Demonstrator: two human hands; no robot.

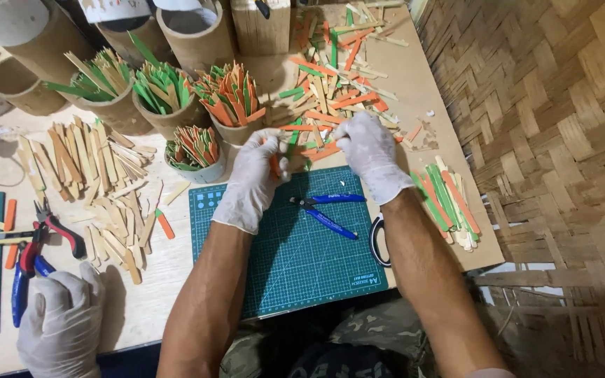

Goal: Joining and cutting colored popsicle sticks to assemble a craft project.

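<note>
Both gloved hands meet above the green cutting mat [295, 259]: left hand [252, 180] pinches an orange flat wooden craft stick [274, 166], right hand [365, 150] closes fingertips on its top end. Light, stiff and probably snappable, it is best held by the flat faces. Cardboard tubes [176, 112] hold upright green, orange and plain sticks; blue-handled cutters [327, 210] lie below

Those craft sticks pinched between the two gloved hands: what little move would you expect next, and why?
Probably the right hand lowers to the blue-handled cutters on the green cutting mat. Both hands pinch thin sticks just above the mat, the left hand has an orange one in its grip, and the cutters lie open directly beneath, nearer the right hand. That is only a guess.
</note>
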